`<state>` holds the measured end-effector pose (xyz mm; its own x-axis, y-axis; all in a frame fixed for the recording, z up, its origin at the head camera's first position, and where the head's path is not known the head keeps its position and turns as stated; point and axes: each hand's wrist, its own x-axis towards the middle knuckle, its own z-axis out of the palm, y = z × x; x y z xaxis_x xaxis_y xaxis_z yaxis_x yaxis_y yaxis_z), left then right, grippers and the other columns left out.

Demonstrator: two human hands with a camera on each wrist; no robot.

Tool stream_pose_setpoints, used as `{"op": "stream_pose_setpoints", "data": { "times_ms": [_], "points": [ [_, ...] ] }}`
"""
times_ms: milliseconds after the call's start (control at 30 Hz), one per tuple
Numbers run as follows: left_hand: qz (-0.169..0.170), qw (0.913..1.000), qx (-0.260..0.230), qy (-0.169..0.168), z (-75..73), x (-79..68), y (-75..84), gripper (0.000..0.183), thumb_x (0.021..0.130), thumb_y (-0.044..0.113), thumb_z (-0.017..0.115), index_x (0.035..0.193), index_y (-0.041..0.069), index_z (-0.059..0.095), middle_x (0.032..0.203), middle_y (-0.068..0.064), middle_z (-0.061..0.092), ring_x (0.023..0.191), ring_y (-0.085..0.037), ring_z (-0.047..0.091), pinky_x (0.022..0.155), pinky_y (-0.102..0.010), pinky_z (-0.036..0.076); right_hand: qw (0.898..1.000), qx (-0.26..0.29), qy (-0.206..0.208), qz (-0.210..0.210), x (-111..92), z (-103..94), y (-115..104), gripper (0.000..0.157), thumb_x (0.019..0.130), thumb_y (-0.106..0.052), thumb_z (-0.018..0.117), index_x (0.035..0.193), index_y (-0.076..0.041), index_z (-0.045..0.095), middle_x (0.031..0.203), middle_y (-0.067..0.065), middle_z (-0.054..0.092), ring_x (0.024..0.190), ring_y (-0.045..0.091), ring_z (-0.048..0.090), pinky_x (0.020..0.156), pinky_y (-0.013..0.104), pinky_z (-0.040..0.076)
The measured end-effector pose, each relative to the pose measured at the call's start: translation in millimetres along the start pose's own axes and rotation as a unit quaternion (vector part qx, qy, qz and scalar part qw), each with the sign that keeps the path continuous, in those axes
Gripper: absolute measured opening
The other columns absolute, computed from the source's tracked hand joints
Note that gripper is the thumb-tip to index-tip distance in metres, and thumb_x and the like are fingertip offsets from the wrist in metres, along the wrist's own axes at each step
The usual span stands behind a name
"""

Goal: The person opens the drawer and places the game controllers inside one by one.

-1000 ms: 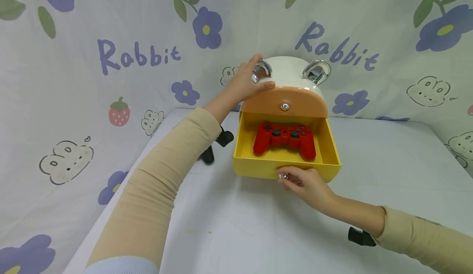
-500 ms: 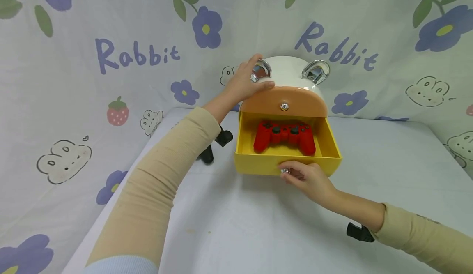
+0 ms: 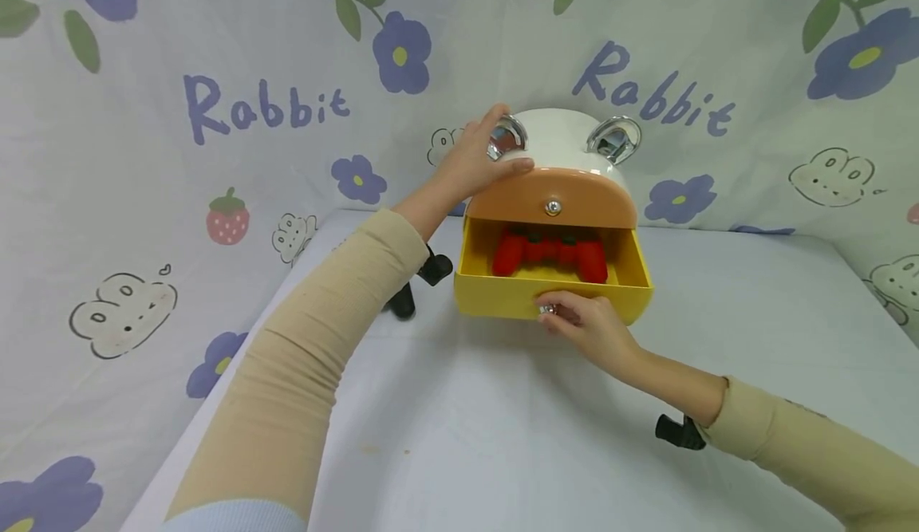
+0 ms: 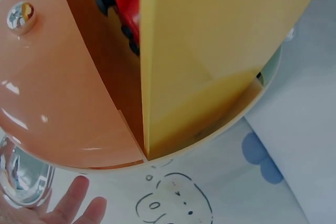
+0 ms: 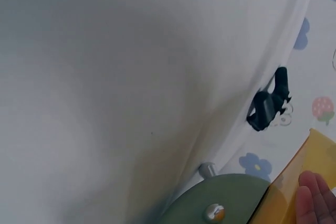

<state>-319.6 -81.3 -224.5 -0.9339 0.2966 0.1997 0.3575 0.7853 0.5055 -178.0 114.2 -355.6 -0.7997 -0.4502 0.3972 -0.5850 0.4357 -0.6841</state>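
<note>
we've slid the yellow drawer [image 3: 495, 297] nearer closed
right hand [image 3: 598, 334] pinching its knob [image 3: 549, 309], left hand [image 3: 471, 157] spread on the cabinet [image 3: 560, 138] above

Cabinet shell [image 3: 560, 133]: white. Ears [image 3: 635, 131]: chrome silver. Upper front [image 3: 589, 201]: solid orange, upper knob [image 3: 552, 207] silver. Drawer [image 3: 495, 297]: solid yellow, drawer knob [image 3: 548, 309] silver. Gamepad [image 3: 592, 261]: red, black sticks [image 4: 107, 0]. Rounded panel [image 5: 194, 203], right wrist view: muted green. Surface [image 3: 459, 452]: white. Backdrop [image 3: 474, 5]: white; purple-blue flowers [image 3: 416, 41] with yellow centres, green leaves [image 3: 349, 17], purple "Rabbit" lettering [image 3: 202, 109], black-outlined rabbit faces [image 3: 132, 317], pinkish-red strawberry [image 3: 228, 229]. Sleeves [image 3: 309, 317]: beige; left cuff [image 3: 237, 516] light blue.
</note>
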Motion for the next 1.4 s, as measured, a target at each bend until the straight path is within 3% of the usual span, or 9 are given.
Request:
{"op": "stream_pose_setpoints", "data": {
  "times_ms": [300, 667, 1033, 1167, 1400],
  "points": [
    [0.004, 1.0, -0.007, -0.001, 1.3, -1.8, 3.5, 0.083, 0.077, 0.058, 0.062, 0.142, 0.028, 0.02, 0.14, -0.007, 0.033, 0.123, -0.021, 0.037, 0.096, -0.045, 0.038, 0.999, 0.026, 0.017, 0.032, 24, -0.4, 14, 0.022, 0.081, -0.002, 0.065, 0.103, 0.001, 0.065, 0.079, 0.009, 0.066, 0.066, 0.017, 0.061, 0.067, 0.015, 0.049],
    [0.013, 0.9999, -0.006, 0.004, 1.2, -2.8, 3.3, 0.081, 0.077, 0.057, 0.063, 0.141, 0.027, 0.022, 0.137, -0.009, 0.035, 0.119, -0.02, 0.039, 0.093, -0.045, 0.04, 0.997, 0.04, 0.019, 0.064, 39, -2.7, 22, 0.022, 0.085, -0.006, 0.063, 0.105, 0.001, 0.064, 0.078, 0.011, 0.064, 0.066, 0.02, 0.059, 0.063, 0.016, 0.048],
    [0.008, 1.0, 0.002, 0.004, 1.2, -2.4, 2.1, 0.083, 0.078, 0.057, 0.062, 0.143, 0.027, 0.019, 0.14, -0.008, 0.033, 0.123, -0.021, 0.037, 0.095, -0.046, 0.038, 0.99, 0.065, 0.006, 0.126, 51, -6.6, 27, 0.024, 0.087, -0.011, 0.062, 0.109, -0.001, 0.062, 0.085, 0.016, 0.067, 0.068, 0.025, 0.063, 0.061, 0.026, 0.052],
    [0.007, 1.0, 0.001, 0.006, 0.9, -2.9, 1.5, 0.083, 0.078, 0.057, 0.062, 0.143, 0.028, 0.019, 0.14, -0.008, 0.033, 0.123, -0.021, 0.036, 0.095, -0.046, 0.038, 0.989, 0.068, 0.002, 0.131, 54, -7.6, 28, 0.025, 0.087, -0.012, 0.062, 0.11, -0.001, 0.062, 0.086, 0.018, 0.067, 0.068, 0.022, 0.063, 0.06, 0.026, 0.052],
    [0.01, 0.9999, 0.003, 0.01, 0.7, -1.9, 0.6, 0.083, 0.078, 0.056, 0.062, 0.143, 0.026, 0.019, 0.14, -0.008, 0.033, 0.125, -0.022, 0.036, 0.094, -0.045, 0.038, 0.988, 0.076, 0.003, 0.137, 60, -8.3, 31, 0.024, 0.088, -0.012, 0.061, 0.11, -0.002, 0.062, 0.085, 0.017, 0.067, 0.07, 0.029, 0.064, 0.059, 0.029, 0.052]
  ]
}}
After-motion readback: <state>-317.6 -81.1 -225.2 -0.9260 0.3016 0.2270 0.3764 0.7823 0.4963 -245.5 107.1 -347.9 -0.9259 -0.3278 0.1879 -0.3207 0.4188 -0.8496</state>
